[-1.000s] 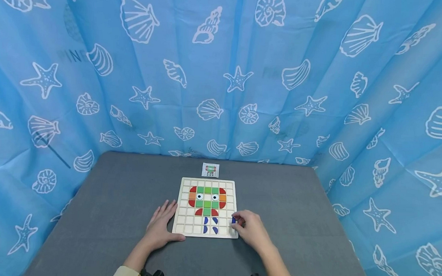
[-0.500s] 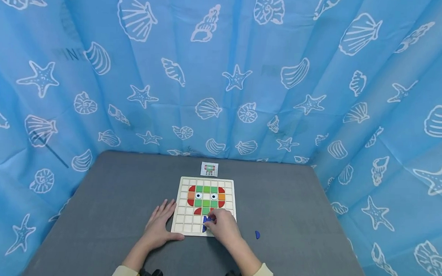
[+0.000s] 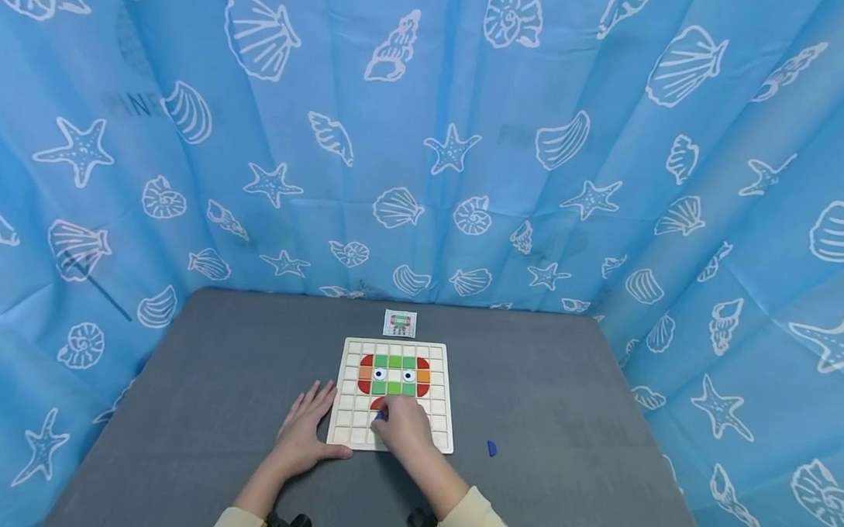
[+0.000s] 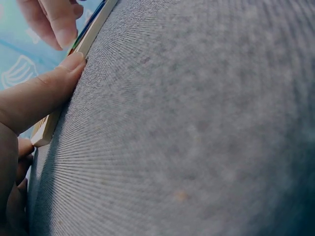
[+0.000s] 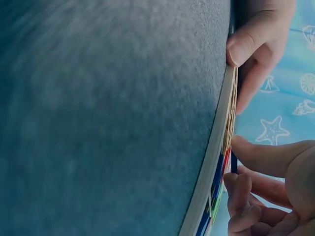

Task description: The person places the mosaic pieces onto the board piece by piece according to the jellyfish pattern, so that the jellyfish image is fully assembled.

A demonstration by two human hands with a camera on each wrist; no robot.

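A square wooden grid board lies on the grey table, with red, green and orange tiles and two eye tiles set in it. My left hand rests with fingers spread along the board's left edge, its thumb against the front edge. Over the lower middle of the board, my right hand pinches a small blue half-round piece between thumb and fingers. That hand hides several of the lower tiles. Blue pieces in the board show at its edge in the right wrist view.
One loose blue half-round piece lies on the table right of the board. Behind the board is a small pattern card with a similar coloured figure. A blue curtain with white shells hangs at the back and sides.
From the board's right edge, my right hand has moved left to its lower middle. A loose blue piece now lies on the table at right. My left hand has stayed in place.
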